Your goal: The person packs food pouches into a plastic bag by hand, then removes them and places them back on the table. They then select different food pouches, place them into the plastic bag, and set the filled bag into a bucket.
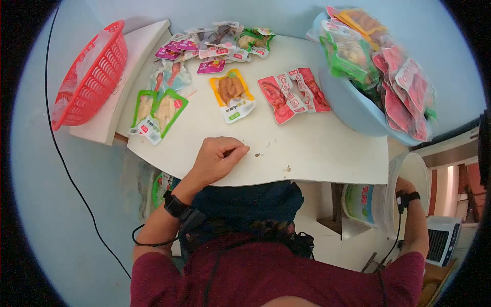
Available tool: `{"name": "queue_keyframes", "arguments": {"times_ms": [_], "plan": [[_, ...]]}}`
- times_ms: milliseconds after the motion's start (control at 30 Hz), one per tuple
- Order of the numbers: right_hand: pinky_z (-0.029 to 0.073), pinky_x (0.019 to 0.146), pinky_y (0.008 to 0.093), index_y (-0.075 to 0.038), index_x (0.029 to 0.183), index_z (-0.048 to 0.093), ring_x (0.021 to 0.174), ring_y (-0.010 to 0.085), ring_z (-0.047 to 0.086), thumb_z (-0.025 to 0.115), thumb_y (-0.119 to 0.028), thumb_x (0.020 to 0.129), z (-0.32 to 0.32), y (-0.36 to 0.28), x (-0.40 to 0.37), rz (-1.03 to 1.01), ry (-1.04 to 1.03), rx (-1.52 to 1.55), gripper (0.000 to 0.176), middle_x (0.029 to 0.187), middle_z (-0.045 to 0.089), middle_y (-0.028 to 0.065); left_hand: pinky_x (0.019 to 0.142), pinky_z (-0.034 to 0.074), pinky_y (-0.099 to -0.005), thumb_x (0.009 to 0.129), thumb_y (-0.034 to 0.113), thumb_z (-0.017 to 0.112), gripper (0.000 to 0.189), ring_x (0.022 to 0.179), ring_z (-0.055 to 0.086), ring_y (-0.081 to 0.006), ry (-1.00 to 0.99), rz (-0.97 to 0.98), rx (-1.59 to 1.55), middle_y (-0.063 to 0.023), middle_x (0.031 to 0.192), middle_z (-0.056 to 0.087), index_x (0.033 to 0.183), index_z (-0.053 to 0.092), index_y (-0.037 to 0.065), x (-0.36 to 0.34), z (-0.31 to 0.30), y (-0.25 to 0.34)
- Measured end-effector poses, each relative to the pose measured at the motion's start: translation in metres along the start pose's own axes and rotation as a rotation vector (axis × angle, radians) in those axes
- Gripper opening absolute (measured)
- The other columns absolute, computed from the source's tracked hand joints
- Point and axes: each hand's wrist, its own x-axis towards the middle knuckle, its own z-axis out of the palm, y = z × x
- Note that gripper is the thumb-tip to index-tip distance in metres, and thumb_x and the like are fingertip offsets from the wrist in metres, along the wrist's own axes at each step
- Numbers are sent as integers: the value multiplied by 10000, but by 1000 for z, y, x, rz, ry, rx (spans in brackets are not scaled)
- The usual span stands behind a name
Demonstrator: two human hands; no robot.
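Observation:
My left hand (219, 157) rests on the near part of the white table (327, 153), fingers curled in a loose fist with nothing visible in it. The nearest packs lie beyond it: a yellow snack pack (232, 94), two red packs (293, 94) and green-edged packs (158, 113). My right arm reaches down at the right, its wrist (409, 197) at the rim of a white bucket (404, 176). The bucket hides the right hand itself.
A blue basin (348, 105) heaped with red and green snack packs sits at the table's far right. Several purple and mixed packs (215, 43) lie at the far edge. A red mesh basket (92, 77) leans on a white board at the left. A black cable runs down the left side.

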Motion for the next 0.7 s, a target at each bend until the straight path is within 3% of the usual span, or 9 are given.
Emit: {"name": "queue_keyframes", "arguments": {"times_ms": [100, 167, 267, 300, 367, 467, 567, 667, 700], "plan": [[551, 644, 380, -15, 939, 693, 788, 270, 687, 676, -232, 812, -24, -16, -8, 123, -81, 207, 251, 904, 710, 131, 547, 454, -266, 879, 131, 654, 168, 577, 575, -110, 0, 19, 5, -64, 667, 644, 820, 680, -25, 2, 2, 0], [555, 500, 316, 38, 903, 679, 648, 229, 691, 687, -172, 818, -67, -97, -44, 480, -28, 571, 226, 812, 703, 135, 544, 449, -265, 881, 134, 651, 175, 574, 569, -109, -5, 10, 6, -60, 658, 639, 819, 677, -27, 0, 1, 0], [547, 501, 311, 46, 758, 642, 595, 191, 666, 635, -152, 831, -92, -112, -82, 547, 109, 614, 211, 663, 647, 109, 539, 441, -265, 884, 142, 647, 182, 571, 552, -97, 4, 58, -32, -59, 647, 628, 819, 677, -25, 0, 3, -5], [537, 494, 303, 47, 770, 633, 550, 178, 639, 613, -133, 824, -115, -175, -105, 528, 264, 396, 189, 626, 618, 93, 536, 438, -264, 885, 147, 647, 185, 570, 546, -92, -2, 80, -16, -56, 643, 624, 819, 678, -23, 0, 1, -5], [528, 509, 297, 40, 837, 621, 597, 159, 641, 583, -135, 898, -135, -240, -131, 458, 388, 292, 190, 700, 641, 83, 531, 431, -262, 888, 156, 646, 192, 569, 533, -82, -8, 109, 13, -48, 635, 616, 821, 679, -21, 0, 0, -7], [537, 626, 265, 48, 921, 639, 695, 151, 659, 574, -113, 914, -131, -345, -137, 159, 656, 443, 173, 763, 657, 96, 521, 419, -255, 894, 171, 647, 209, 574, 517, -65, 4, 107, -96, -23, 635, 614, 829, 682, -24, -1, 5, -17], [534, 730, 283, 44, 1027, 647, 804, 165, 664, 620, -30, 877, -102, -403, -99, -202, 722, 497, 169, 906, 682, 113, 534, 431, -249, 896, 168, 646, 207, 591, 530, -59, -3, 104, -147, -23, 659, 631, 833, 687, -24, -4, 2, -13], [528, 762, 286, 36, 992, 648, 848, 192, 662, 654, -42, 851, -72, -448, -29, -521, 813, 410, 162, 947, 686, 130, 563, 460, -256, 886, 160, 651, 188, 610, 568, -85, 38, 130, -167, -54, 690, 655, 843, 690, -18, -11, -7, -5], [524, 774, 292, 31, 984, 650, 860, 208, 661, 660, -40, 842, -68, -468, -11, -553, 793, 533, 159, 969, 682, 139, 567, 463, -262, 882, 156, 654, 180, 616, 575, -95, 77, 201, -107, -66, 698, 659, 847, 690, -17, -13, -17, 2]]}}
